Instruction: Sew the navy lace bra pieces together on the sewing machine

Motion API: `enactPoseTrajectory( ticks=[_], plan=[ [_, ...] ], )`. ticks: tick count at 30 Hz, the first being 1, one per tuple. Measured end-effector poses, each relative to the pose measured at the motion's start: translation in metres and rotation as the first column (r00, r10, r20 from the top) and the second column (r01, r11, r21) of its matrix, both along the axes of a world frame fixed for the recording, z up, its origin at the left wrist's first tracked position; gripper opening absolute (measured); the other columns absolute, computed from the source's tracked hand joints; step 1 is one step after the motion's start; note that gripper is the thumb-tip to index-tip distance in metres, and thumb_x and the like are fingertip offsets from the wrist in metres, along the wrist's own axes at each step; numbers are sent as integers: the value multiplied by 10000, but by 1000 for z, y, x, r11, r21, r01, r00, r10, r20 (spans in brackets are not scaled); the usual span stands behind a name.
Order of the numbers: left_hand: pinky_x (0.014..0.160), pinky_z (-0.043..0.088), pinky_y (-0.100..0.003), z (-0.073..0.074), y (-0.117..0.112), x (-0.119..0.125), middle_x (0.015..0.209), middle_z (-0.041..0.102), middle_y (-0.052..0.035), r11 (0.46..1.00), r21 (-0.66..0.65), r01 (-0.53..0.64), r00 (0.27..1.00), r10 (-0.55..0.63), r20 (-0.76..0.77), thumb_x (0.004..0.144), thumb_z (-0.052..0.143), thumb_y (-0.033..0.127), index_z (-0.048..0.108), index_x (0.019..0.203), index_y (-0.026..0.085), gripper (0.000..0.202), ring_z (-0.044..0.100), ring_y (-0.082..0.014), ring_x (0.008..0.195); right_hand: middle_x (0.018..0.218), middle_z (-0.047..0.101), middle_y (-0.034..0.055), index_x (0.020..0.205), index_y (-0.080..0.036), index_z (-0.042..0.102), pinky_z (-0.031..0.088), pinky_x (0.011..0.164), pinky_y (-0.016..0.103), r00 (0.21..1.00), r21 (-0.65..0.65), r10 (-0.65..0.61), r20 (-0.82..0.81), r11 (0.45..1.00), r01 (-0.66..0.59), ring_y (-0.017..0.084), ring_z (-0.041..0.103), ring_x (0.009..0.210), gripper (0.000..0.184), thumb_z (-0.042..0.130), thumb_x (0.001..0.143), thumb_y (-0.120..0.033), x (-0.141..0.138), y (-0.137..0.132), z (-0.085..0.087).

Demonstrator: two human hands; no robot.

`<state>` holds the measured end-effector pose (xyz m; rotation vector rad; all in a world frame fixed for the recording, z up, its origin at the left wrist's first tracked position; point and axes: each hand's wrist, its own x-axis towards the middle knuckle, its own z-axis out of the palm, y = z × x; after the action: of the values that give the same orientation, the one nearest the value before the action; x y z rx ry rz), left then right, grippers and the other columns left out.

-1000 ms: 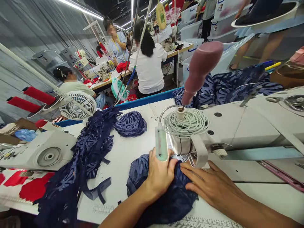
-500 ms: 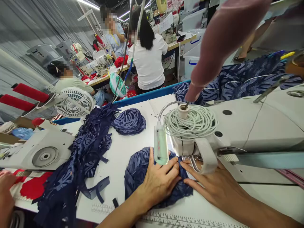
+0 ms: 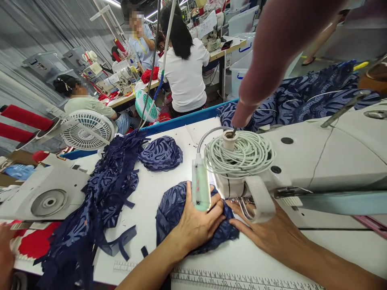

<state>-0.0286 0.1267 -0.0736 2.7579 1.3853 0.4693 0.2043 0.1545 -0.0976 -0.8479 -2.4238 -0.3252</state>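
Observation:
My left hand lies flat with spread fingers on a navy lace piece, pressing it to the white table beside the needle. My right hand rests flat on the same lace's right edge, partly under the head of the white sewing machine. A small lamp on a gooseneck hangs over my left fingers. The needle area is hidden by the machine head and a coil of white cable.
A heap of navy lace and a folded lace piece lie at left. A second machine, a white fan, red fabric. Another person's hand is at the far left. Workers sit behind.
The lace piece has slid away from me toward the machine, with both hands following it. Another person's hand has appeared at the left edge.

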Motion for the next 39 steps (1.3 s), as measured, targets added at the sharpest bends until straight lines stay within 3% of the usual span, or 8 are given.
enactPoseTrajectory(
  ticks=[8,15,22,27,30,34,37,39],
  plan=[
    [1141,306,-665,7,0,1,1167,713,-106,999,-44,-8,1000,8,-5,1011,489,270,606,1293,225,308,650,-252,1056,1031,736,190,1294,-78,643,482,841,470,1000,-19,21,4,1000,-21,337,654,1033,367,491,1012,-257,1,0,2],
    [1064,395,-597,9,2,1,1123,720,-107,997,-66,-32,998,29,-56,1010,477,271,651,1195,222,259,656,-250,989,1007,737,166,1279,-177,680,473,859,488,1000,-86,-21,2,996,21,357,635,1058,369,471,1016,-331,2,1,-2],
    [1068,393,-576,10,7,-2,1145,721,-98,999,-45,-13,998,10,-59,1004,500,267,647,1200,229,248,664,-251,1021,971,720,123,1353,-164,613,433,894,453,998,-151,1,62,989,9,268,636,937,369,507,1011,-255,4,-3,-6],
    [1094,361,-617,18,11,-3,1171,714,-92,998,-61,-1,997,-3,-72,1011,488,267,633,1208,237,246,657,-261,1069,826,690,91,1293,-131,651,415,883,442,999,-89,36,11,995,-35,261,612,855,340,489,1017,-247,3,2,8],
    [1117,335,-635,27,2,6,1246,685,-94,999,-22,-44,994,42,-98,995,473,174,601,1245,232,287,621,-265,1144,816,677,86,1158,-145,705,411,870,431,997,-86,55,-59,995,-60,258,605,849,277,481,1007,-206,5,3,19],
    [980,490,-493,34,-29,23,1203,666,-118,987,-16,-162,987,163,13,961,541,171,605,1191,179,239,598,-272,1118,788,649,40,986,-189,694,406,889,405,965,-137,132,-227,977,-166,216,578,835,264,454,960,-82,9,-1,27],
    [805,534,-370,30,-47,23,1026,662,-67,957,-187,-223,955,253,154,916,687,306,614,1124,189,250,613,-230,940,836,644,34,1040,-189,670,396,877,381,935,-214,206,-288,938,-272,188,555,807,308,424,925,-44,9,-4,28],
    [777,517,-329,29,-51,17,955,645,-30,919,-300,-256,930,318,183,880,734,277,632,1020,204,188,612,-206,899,888,640,33,1068,-191,660,385,851,367,934,-254,231,-272,919,-301,177,541,795,328,413,914,-40,9,-5,28]
  ],
)
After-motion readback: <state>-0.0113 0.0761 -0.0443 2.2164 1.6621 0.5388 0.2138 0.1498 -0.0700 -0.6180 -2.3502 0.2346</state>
